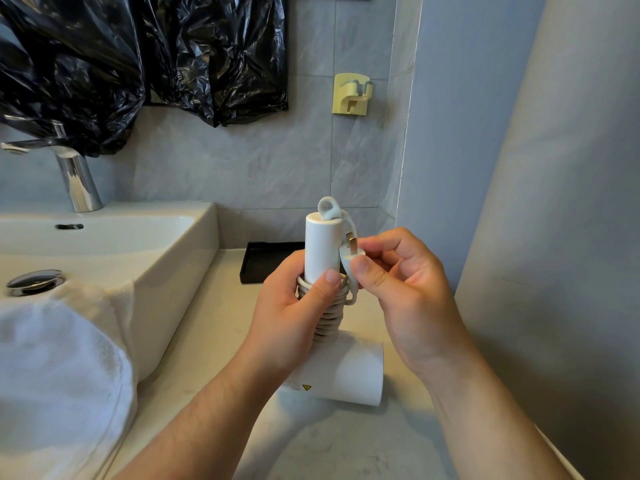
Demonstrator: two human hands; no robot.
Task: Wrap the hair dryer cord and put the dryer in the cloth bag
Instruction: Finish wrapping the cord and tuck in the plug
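A white hair dryer (322, 245) stands upside down in front of me, its handle pointing up and its barrel (349, 372) low over the counter. The white cord (330, 317) is coiled in several turns around the lower handle. My left hand (294, 306) grips the handle over the coils, thumb pressing on them. My right hand (398, 282) pinches the white plug (350, 252) beside the handle, prongs pointing up. A white cloth (59, 368) that may be the cloth bag lies at the lower left over the sink's edge.
A white sink (145, 237) with a chrome tap (74, 174) fills the left. A black tray (266, 261) sits on the pale counter (214, 323) behind the dryer. Black plastic (138, 57) hangs on the tiled wall beside a yellow holder (351, 93). A wall rises close on the right.
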